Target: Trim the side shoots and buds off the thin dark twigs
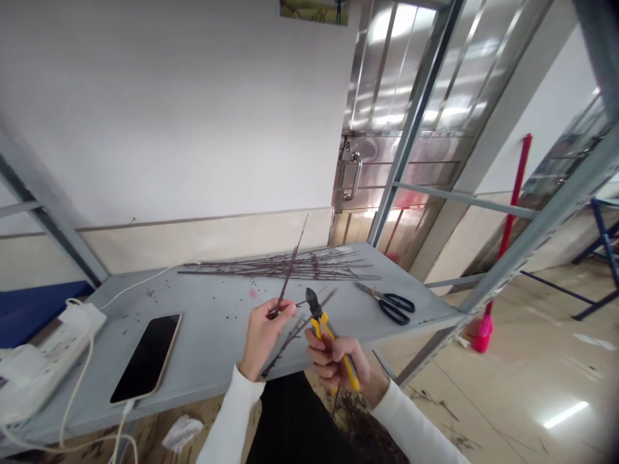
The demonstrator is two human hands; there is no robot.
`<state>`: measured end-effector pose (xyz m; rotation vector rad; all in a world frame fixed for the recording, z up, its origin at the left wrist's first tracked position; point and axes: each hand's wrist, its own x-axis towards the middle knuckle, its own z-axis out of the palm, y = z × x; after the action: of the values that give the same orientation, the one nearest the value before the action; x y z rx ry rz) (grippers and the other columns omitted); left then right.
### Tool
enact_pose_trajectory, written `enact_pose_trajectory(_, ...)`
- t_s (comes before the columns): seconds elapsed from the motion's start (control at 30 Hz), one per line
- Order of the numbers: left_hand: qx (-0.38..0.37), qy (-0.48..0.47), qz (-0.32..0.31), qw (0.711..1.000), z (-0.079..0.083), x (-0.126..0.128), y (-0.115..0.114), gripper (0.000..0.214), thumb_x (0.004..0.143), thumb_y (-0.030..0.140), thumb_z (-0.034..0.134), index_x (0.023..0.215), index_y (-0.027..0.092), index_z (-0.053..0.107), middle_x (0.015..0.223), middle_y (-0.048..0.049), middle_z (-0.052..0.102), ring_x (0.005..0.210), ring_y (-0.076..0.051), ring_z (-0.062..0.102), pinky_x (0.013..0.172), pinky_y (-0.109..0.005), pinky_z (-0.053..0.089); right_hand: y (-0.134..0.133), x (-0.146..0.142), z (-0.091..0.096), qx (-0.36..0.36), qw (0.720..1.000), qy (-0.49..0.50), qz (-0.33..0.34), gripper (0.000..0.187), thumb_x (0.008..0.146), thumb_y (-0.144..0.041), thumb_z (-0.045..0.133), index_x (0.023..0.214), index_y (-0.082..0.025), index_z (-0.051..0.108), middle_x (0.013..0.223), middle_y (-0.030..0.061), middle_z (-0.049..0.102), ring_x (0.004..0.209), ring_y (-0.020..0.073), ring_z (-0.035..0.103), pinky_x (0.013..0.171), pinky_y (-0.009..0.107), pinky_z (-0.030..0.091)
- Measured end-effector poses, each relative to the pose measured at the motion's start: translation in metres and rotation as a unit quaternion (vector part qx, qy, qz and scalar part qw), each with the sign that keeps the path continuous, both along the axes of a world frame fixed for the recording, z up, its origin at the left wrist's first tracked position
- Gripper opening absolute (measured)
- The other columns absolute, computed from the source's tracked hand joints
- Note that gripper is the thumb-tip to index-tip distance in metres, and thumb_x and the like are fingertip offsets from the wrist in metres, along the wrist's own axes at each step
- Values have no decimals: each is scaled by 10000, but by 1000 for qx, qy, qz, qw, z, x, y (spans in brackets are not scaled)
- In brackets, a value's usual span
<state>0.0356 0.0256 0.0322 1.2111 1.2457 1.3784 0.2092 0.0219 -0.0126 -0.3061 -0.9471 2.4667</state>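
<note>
The left hand (pixel 265 328) is closed on a dark, thin twig (pixel 290 270), pinching its lower part between thumb and fingers, so that the stem rises above the hand and leans slightly to the right. The right hand (pixel 341 361) is wrapped around the yellow-and-grey handles of a pair of pliers (pixel 316 322). Their dark head points up, just right of the left fingertips and close to a small side shoot; whether it touches the shoot, I cannot tell.

Below and between the hands, a loose branch (pixel 289 339) lies slantwise on the grey desk (pixel 203 348). Beyond both hands, a bundle of similar branches (pixel 316 265) stretches along the back of the desk, with small dark scraps scattered nearby. Scissors with dark handles (pixel 396 303) lie to the right of the bundle, well apart from the left hand. To the left of the hands are a dark-screened phone (pixel 146 357) and a white power strip (pixel 62 341). Any lettering on the pliers or power strip is too small to read.
</note>
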Motion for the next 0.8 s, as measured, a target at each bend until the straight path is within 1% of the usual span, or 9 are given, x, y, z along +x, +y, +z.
enact_pose_trajectory(0.1,-8,-31,-30,999,-1,3,1,267,652,386,731,718,130,687,589,-8,626,389,-55,329,379,-200,233,0,8,-10,-31,998,20,51,340,485,-242,487,674,-235,205,487,-104,195,382,55,82,346,174,101)
enact_pose_trajectory(0.23,-13,-42,-53,998,-4,9,0,284,656,397,727,716,123,682,563,-5,610,377,-43,304,372,-197,202,-2,11,-16,-19,999,3,39,375,527,-347,501,669,-238,171,466,-117,167,352,42,62,328,158,109)
enact_pose_trajectory(0.33,-21,-55,-53,997,-5,12,-1,291,651,404,732,711,126,674,536,4,600,361,-36,285,365,-196,177,-4,10,-6,52,999,-11,0,287,527,-279,510,688,-236,277,526,-99,250,391,51,155,363,178,173)
enact_pose_trajectory(0.43,-36,-83,-90,992,-4,13,-4,293,639,408,742,719,134,677,504,24,571,342,-30,290,359,-192,184,-5,9,8,177,973,-92,-118,240,546,-219,517,747,-221,386,602,-76,303,467,67,242,438,208,230)
enact_pose_trajectory(0.47,-42,-94,-106,989,-4,12,-5,296,635,411,744,718,135,681,499,27,564,338,-28,292,357,-192,185,-4,10,12,232,948,-140,-166,224,561,-207,515,755,-217,404,618,-67,318,492,74,265,462,216,241)
enact_pose_trajectory(0.53,-51,-112,-136,983,-2,12,-8,299,636,416,744,711,132,692,500,27,553,338,-22,291,357,-191,179,-1,12,16,348,864,-252,-262,203,582,-183,505,766,-214,425,634,-54,341,535,94,305,501,229,257)
enact_pose_trajectory(0.67,-63,-122,-166,977,1,9,-11,323,666,444,718,719,126,706,497,27,528,337,-11,253,358,-197,146,11,21,21,529,629,-423,-382,245,592,-183,522,822,-219,444,617,-49,379,544,125,358,534,249,278)
enact_pose_trajectory(0.73,-59,-117,-154,979,4,7,-11,332,667,455,715,702,125,698,480,34,503,340,-11,235,358,-201,126,18,28,25,581,530,-468,-404,242,610,-204,536,833,-217,442,652,-22,447,583,153,425,560,261,300)
enact_pose_trajectory(0.8,-53,-108,-150,981,5,4,-9,323,673,445,714,682,123,688,478,37,486,354,-14,236,362,-205,122,24,33,29,614,476,-483,-405,217,629,-214,536,818,-217,429,705,11,500,638,178,473,574,266,307)
